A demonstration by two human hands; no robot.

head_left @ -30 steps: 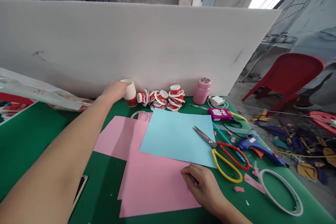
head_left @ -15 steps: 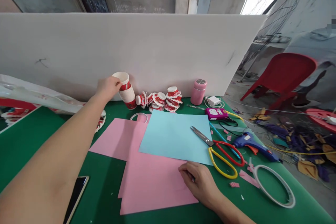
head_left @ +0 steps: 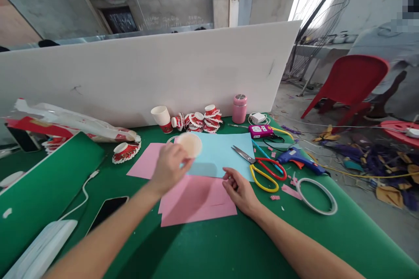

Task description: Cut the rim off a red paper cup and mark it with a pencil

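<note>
My left hand [head_left: 170, 166] is closed on a paper cup [head_left: 190, 144], whose pale round end faces me, slightly blurred, above the papers. Under it lie a light blue sheet [head_left: 222, 150] and several pink sheets [head_left: 199, 209], partly overlapped. At the right edge of these sheets rests my right hand [head_left: 240, 189], empty, its fingers loosely bent and the thumb a little apart. Scissors [head_left: 251, 163] with red and yellow handles lie just beyond it, blades over the blue sheet. A stack of paper cups [head_left: 161, 117] stands against the white board.
Red-and-white cut cups [head_left: 196, 121] and a pink bottle [head_left: 239, 109] line the white board [head_left: 183, 69]. To the right lie a blue glue gun [head_left: 299, 159] and a roll of white tape [head_left: 317, 196]. A phone [head_left: 108, 212] and a green panel [head_left: 52, 192] sit left.
My left hand has lifted a paper cup off the stack and brought it nearer, over the papers. My right hand stays by the sheets, its fingers slightly more open. The view has shifted.
</note>
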